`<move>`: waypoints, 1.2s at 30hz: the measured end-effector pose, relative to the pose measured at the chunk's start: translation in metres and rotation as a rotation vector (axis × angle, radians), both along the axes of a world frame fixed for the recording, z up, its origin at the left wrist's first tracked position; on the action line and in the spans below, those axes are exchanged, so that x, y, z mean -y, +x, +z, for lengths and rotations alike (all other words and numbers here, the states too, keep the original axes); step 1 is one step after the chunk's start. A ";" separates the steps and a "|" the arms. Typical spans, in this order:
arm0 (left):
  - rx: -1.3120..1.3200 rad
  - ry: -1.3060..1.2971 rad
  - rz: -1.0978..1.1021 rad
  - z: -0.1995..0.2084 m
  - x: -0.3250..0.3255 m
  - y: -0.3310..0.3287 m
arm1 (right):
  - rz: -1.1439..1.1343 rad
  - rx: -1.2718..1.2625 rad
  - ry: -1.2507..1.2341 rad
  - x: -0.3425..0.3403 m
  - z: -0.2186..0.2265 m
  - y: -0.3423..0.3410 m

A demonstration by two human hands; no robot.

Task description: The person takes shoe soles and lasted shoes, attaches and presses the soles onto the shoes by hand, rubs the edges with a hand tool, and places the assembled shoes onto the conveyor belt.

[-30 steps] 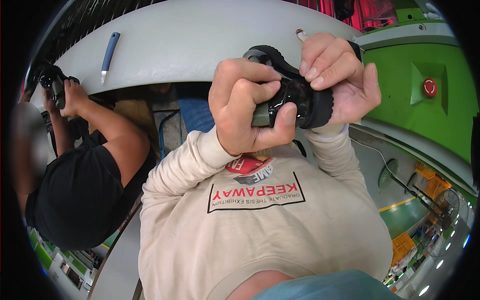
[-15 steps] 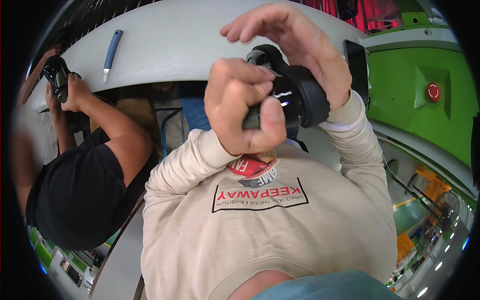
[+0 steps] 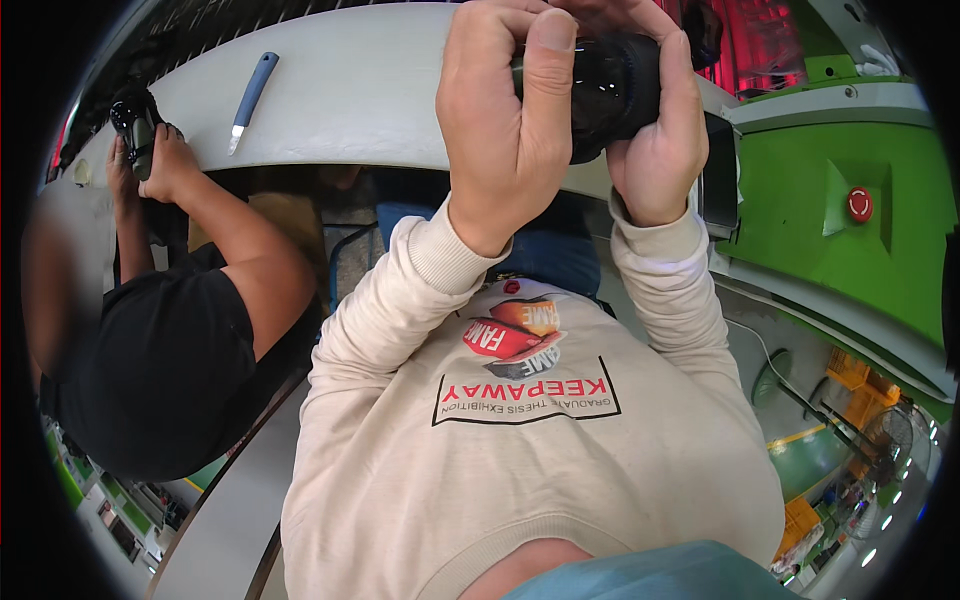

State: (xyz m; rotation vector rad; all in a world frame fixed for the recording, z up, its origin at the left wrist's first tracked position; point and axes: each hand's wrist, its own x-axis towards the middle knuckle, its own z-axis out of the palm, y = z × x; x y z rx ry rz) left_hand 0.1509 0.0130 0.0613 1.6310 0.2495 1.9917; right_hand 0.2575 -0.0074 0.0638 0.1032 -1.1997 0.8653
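Observation:
A glossy black rounded object (image 3: 605,95) with a thick dark rim is held up at the top centre, over the table's front part. I cannot make out its kind. My left hand (image 3: 510,125) grips its left side, the thumb lying upright along the near face. Around the right side curls my right hand (image 3: 665,150), its fingers reaching over the rim. The far side of the object is hidden behind my fingers and cut by the picture's edge.
On the white table (image 3: 350,90) lies a small blue-handled knife (image 3: 255,95). At left, a person in black (image 3: 170,370) holds a similar black object (image 3: 135,125). A green machine (image 3: 810,180) with a red button (image 3: 859,204) stands at right, beside a dark flat screen-like panel (image 3: 720,170).
Both hands have carried the black object up and away from my body. My right hand, raised over it before, now wraps its right side. My left hand has turned thumb-up.

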 end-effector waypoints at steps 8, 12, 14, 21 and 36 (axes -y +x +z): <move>-0.306 -0.458 0.039 0.065 0.053 -0.009 | -0.165 0.151 -0.044 0.002 0.008 0.019; -0.343 -0.461 0.073 0.041 0.038 -0.006 | -0.606 0.665 -0.724 0.057 0.057 0.014; 0.167 0.274 -0.101 -0.014 -0.010 0.009 | -0.580 0.725 -0.728 0.058 0.061 0.012; -0.146 -0.344 -0.001 0.012 0.037 -0.032 | -0.369 0.695 -0.579 0.070 0.051 0.015; -0.417 -0.831 -0.378 -0.025 -0.020 -0.129 | -0.835 1.029 -0.261 0.027 -0.047 0.042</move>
